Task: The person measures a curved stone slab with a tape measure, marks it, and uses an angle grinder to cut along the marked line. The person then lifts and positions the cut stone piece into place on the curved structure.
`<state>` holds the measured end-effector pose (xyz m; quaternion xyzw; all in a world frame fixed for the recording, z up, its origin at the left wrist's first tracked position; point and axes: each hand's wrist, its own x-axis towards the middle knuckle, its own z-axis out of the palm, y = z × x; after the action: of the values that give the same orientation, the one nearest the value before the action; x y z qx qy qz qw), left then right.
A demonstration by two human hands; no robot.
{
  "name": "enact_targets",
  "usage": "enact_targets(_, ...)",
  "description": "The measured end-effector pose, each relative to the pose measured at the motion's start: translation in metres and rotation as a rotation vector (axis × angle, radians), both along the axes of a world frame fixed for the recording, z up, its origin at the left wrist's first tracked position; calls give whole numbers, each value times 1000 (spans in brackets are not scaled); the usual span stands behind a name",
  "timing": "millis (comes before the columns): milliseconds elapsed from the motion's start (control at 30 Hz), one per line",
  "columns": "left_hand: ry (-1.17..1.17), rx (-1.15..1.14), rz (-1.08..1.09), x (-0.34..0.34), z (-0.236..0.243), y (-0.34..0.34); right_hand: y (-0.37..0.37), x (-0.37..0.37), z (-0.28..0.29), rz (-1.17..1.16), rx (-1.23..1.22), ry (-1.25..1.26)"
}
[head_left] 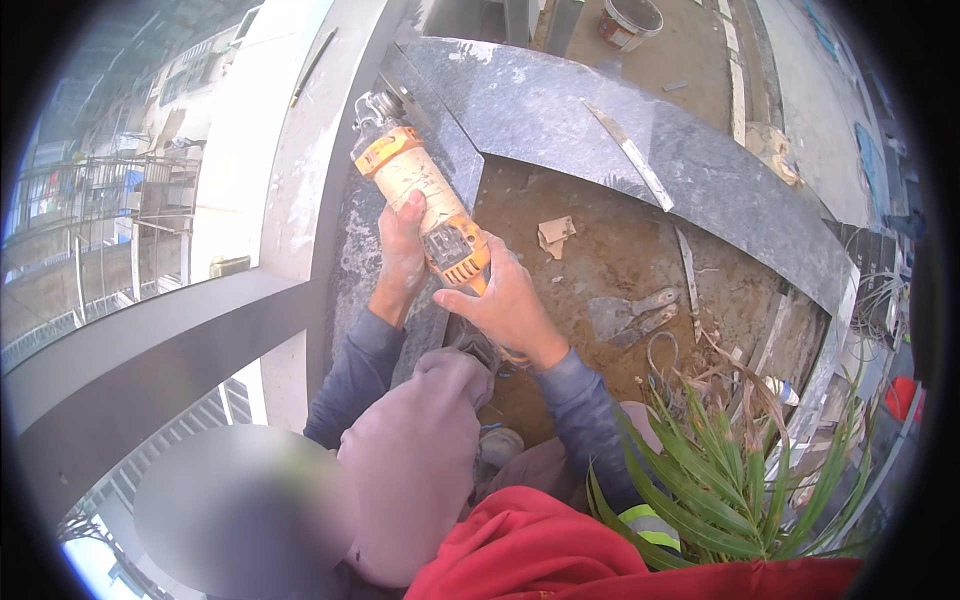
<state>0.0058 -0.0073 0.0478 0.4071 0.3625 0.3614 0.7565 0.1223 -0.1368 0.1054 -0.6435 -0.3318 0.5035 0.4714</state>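
Observation:
An orange angle grinder (420,190), its barrel wrapped in worn cream-coloured tape, lies across both of my hands. My left hand (402,245) grips the body from the left, its thumb up against the tape. Around the rear end closes my right hand (510,305), the thumb stretched to the left. The grinder's metal head points away from me, with its thin disc (390,103) close to the grey stone slab (440,120). Whether the disc touches the stone, I cannot tell.
A long grey slab (680,165) bends around a dirt-floored pit holding trowels (630,315) and a cardboard scrap (556,235). A pale strip (630,155) lies across the slab. A bucket (630,22) stands at the back, a leafy plant (730,490) at right, a grey railing (170,350) at left.

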Motion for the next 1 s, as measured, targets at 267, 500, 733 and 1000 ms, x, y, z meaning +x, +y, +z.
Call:
enact_targets(267,5,-3,-3,-3,-5,-3,6,-7,-6,-58,23,123)
enact_targets(500,-3,-72,4,10,-3,-23,-11,5,-12,-38,31,165)
enact_targets(733,-15,-83,-35,-7,-2,-34,-31,-18,-13,-58,-16,121)
enact_targets(1000,9,-47,-23,-13,3,-35,-29,-20,-3,-55,-6,138)
